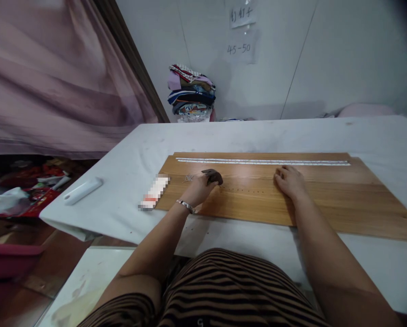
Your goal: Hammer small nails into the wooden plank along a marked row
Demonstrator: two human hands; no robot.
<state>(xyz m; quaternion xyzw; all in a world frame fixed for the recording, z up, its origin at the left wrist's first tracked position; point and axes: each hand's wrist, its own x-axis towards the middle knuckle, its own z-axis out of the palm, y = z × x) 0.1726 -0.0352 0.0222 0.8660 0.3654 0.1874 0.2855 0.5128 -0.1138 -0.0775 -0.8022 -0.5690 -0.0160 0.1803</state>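
Observation:
A wooden board (pixel 257 206) lies flat on the white table before me. My left hand (pixel 199 187) is closed round a dark brown, curved object (pixel 214 176), whose kind I cannot make out, held low over the board. Beside that hand, to its left, is a small loose heap of nails (pixel 188 178). To its right a row of small dark marks or nail heads (pixel 247 190) runs along the wood. My right hand (pixel 289 180) rests on the board with fingers curled together and nothing visible in them. Two pale measuring strips (pixel 262 161) lie near the board's far edge.
A pixelated card or phone-like item (pixel 154 193) lies at the board's left end. Farther left is a white elongated object (pixel 83 190). Folded clothes (pixel 192 93) are stacked by the wall, and a pink curtain (pixel 60 77) hangs at the left.

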